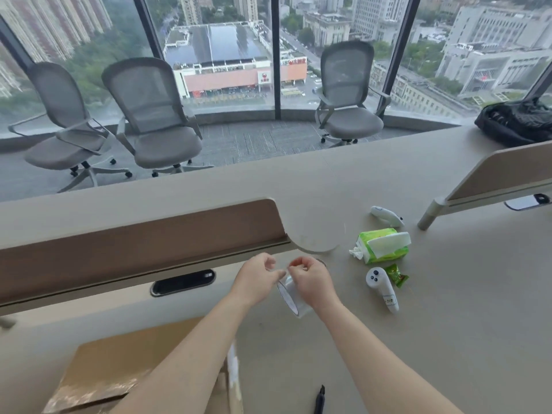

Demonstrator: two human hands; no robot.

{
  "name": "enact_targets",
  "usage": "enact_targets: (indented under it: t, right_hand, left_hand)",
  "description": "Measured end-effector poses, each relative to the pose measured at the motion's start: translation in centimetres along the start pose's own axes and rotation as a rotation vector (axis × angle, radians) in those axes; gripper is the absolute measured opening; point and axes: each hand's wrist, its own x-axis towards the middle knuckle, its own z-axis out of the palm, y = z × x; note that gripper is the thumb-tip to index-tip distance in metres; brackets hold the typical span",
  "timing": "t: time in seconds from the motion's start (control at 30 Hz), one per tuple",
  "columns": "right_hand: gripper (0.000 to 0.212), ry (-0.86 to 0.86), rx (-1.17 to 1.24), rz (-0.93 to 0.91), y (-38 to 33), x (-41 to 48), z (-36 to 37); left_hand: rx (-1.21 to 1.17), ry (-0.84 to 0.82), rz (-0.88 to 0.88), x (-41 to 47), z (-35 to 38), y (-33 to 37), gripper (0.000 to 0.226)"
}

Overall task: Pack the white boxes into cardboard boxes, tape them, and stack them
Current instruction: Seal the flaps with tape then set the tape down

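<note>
The roll of clear tape (294, 297) hangs above the desk (448, 324), between both hands. The right hand (310, 282) curls round its rim. The left hand (257, 279) pinches at its top edge, apparently picking for the loose end.

I'd judge the roll light and stiff, but the film is slick, thin and quick to stick to itself, so it is best held by the core and pulled from the free end.

The cardboard box (119, 369) lies low and to the left under the left forearm, with glossy tape already on its flaps. I see no white boxes.

To the right lie a tissue pack (382, 245), two white controllers (382, 288), a green packet (395, 274) and a black pen-like tool (319, 400), none of them between roll and box.
</note>
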Motion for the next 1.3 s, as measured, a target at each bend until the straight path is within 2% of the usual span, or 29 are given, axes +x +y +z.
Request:
enact_targets:
  t: [0.13, 0.47, 0.77, 0.87, 1.0, 1.13, 1.23, 1.3]
  right_hand:
    - [0.022, -0.077, -0.096, -0.076, -2.3, -4.8, 3.4]
    - [0.021, -0.171, -0.246, -0.176, -5.0, -17.5, 15.3]
    - [0.007, -0.283, -0.36, -0.242, -6.4, -23.9, 24.4]
    - [0.026, -0.297, -0.391, -0.245, -6.1, -24.1, 26.3]
    - [0.031, -0.328, -0.297, -0.208, -5.5, -24.5, 27.8]
    - [0.043, -0.331, -0.202, -0.147, -5.2, -24.5, 28.8]
    - [0.049, -0.306, -0.216, -0.187, -5.3, -24.2, 30.1]
    - [0.054, -0.291, -0.316, -0.277, -5.8, -24.0, 31.1]
  left_hand:
    - [0.035, 0.06, 0.048, -5.1, -4.5, -2.7, 0.011]
    - [-0.068, 0.083, 0.099, -17.0, -14.5, -13.2, 0.013]
    - [-0.294, 0.119, -0.031, -24.0, -20.7, -21.6, 0.017]
    - [-0.32, 0.182, -0.083, -24.7, -21.9, -23.5, 0.016]
    - [-0.406, 0.277, -0.159, -25.1, -23.2, -25.2, 0.019]
    - [-0.455, 0.288, -0.208, -25.1, -23.7, -26.9, 0.021]
    - [-0.47, 0.284, -0.26, -24.7, -24.0, -28.2, 0.021]
    - [-0.44, 0.255, -0.287, -24.5, -24.0, -29.0, 0.02]
